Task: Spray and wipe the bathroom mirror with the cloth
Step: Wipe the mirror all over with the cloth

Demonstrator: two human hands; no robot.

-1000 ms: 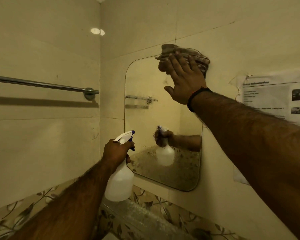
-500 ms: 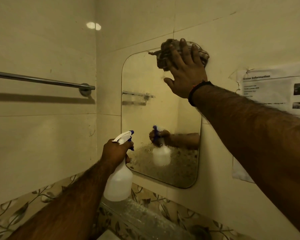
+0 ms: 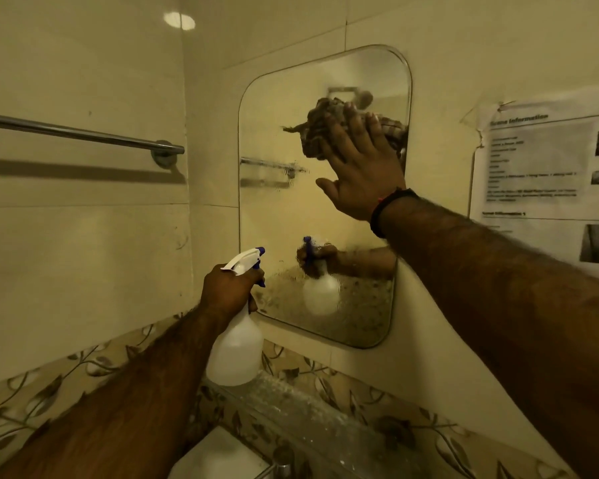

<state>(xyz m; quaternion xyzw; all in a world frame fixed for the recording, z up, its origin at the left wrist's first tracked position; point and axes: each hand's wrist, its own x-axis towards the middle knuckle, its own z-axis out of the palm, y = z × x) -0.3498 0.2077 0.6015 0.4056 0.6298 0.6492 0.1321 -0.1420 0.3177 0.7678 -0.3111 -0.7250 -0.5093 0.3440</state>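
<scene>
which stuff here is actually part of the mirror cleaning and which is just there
In use:
mirror
cloth, pressed to the glass by the right hand
spray bottle, gripped by the left hand

Just there:
towel rail
paper notice taped to the wall
tap

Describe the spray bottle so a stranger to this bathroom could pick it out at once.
Start at the rounded-corner mirror on the tiled wall. Just off its lower left corner, the left hand grips the neck of the spray bottle. It is translucent white with a white trigger head and a blue nozzle tip; the similar bottle inside the mirror is only its reflection.
</scene>
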